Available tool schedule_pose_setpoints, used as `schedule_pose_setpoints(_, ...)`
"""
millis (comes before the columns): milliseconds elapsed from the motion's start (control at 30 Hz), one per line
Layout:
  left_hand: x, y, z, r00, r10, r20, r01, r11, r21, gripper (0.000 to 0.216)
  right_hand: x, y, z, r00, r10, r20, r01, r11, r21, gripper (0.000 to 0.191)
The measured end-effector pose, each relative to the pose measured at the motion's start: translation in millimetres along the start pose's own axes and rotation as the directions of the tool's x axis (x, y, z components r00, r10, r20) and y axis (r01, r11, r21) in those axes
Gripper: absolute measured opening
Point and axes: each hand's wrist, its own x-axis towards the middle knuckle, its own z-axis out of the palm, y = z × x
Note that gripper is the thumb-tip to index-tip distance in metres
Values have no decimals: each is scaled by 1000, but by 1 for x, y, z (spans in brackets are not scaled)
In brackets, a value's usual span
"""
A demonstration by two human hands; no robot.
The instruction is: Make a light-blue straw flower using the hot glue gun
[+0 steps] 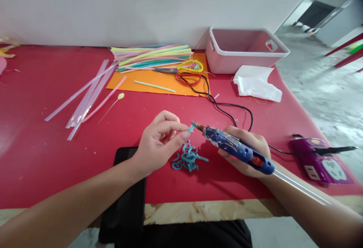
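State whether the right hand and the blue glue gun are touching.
Touching. The head view shows the right hand gripping the blue glue gun, with fingers showing on both sides of its body.

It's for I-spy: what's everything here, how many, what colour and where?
Glue gun: one, blue, right hand
Small piece: one, light blue, left fingers
Curled pieces: many, blue, centre
Fuzzy sticks: many, mixed, back
Sheet: one, orange, under fuzzy sticks
Scissors: one pair, yellow, red handles, on sheet
Clear sticks: several, pinkish, left
Curved stick: one, pink, left
Short stick: one, pale green, on sheet
Stem: one, yellow tip, left
Bin: one, pale pink, back right
Crumpled material: count unclear, white, before bin
Cord: count unclear, black, right
Power strip: one, purple, right
Flat device: one, black, front
Wheeled object: one, grey, far right
Table: one, red, beneath
Wall: one, grey, back
Hands: two, bare, centre
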Motion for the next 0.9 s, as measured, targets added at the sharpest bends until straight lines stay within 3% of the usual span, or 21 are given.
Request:
schedule_pose_setpoints(400,2,-2,0,997,-76,-15,75,995,-62,6,1,8,2,995,-100,13,98,990,100,32)
schedule_pose_setpoints(900,2,-3,0,995,-97,-18,96,992,-82,4,-2,11,3,997,-80,22,77,991,112,28)
